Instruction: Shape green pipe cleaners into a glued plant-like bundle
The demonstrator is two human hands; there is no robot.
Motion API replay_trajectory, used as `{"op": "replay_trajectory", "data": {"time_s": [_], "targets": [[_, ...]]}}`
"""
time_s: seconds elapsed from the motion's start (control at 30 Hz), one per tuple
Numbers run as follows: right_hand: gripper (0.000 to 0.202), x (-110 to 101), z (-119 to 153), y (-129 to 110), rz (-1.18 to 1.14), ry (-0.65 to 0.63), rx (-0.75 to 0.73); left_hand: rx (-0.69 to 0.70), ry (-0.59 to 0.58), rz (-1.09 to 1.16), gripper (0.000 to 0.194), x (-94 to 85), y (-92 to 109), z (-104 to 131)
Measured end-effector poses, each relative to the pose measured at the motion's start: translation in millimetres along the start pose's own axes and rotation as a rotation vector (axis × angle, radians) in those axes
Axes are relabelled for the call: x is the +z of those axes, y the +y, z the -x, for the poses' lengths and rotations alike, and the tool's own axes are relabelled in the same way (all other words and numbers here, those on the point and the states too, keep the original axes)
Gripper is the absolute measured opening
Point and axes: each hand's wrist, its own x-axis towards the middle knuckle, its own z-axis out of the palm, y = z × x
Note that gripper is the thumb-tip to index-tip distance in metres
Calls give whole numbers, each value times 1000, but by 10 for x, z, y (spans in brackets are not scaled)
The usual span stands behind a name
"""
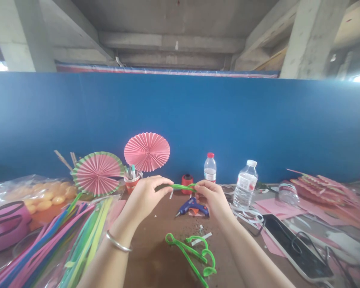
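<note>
Between my two hands a green pipe cleaner (182, 187) is held up above the table, stretched roughly level. My left hand (148, 196) pinches its left end, and my right hand (211, 196) pinches the right end, where it seems bent or looped. Below them on the brown table (147, 248) lie more green pipe cleaners (187, 252), bent into loops and curls. A blue glue gun (192, 206) rests just behind, partly under my right hand.
Bundles of coloured pipe cleaners (87, 236) lie at left, near pink paper fans (147, 152) and a pen cup (132, 182). Water bottles (246, 186) stand at the back right. A phone-like black device (297, 244), cords and pink paper (276, 206) cover the right side.
</note>
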Motion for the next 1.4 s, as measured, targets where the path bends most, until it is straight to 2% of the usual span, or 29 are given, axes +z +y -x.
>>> {"op": "replay_trajectory", "data": {"time_s": [0.1, 0.2, 0.23, 0.3, 0.37, 0.43, 0.5, 0.6, 0.67, 0.73, 0.87, 0.97, 1.2, 1.3, 1.4], "targets": [[12, -9, 6, -4, 317, -19, -54, -63, 14, 45, 13, -78, -65, -6], [13, -10, 66, -52, 674, -42, -106, -97, -42, 62, 14, -106, -64, 10], [15, -2, 99, -76, 798, -26, -158, -90, -75, 49, 13, -99, -45, 19], [24, 34, 177, -123, 971, 18, -358, -56, -152, 35, 11, -62, 13, 40], [26, 89, 247, -144, 1004, -76, -494, -25, -223, 83, 10, -7, 75, 54], [21, 143, 284, -117, 955, -224, -410, -12, -216, 172, 17, 52, 119, 54], [27, 183, 277, -43, 810, -298, -277, -41, -100, 332, 33, 115, 140, 41], [35, 217, 219, 92, 547, -191, -237, -213, 61, 650, 46, 231, 155, 17], [38, 237, 192, 153, 402, -119, -220, -292, 79, 737, 36, 323, 174, 13], [40, 257, 189, 175, 309, -99, -193, -279, 52, 722, 23, 410, 192, 23], [40, 283, 219, 160, 282, -119, -165, -281, 94, 618, 19, 507, 186, 47], [40, 283, 227, 167, 238, -127, -130, -303, 107, 616, 15, 510, 168, 54], [43, 268, 216, 228, 144, -153, -106, -298, 19, 571, 14, 443, 230, 53], [43, 257, 202, 250, 125, -134, -125, -287, -12, 681, 16, 448, 228, 48], [43, 246, 196, 254, 93, -135, -114, -309, -94, 931, 18, 472, 185, 46]]}}
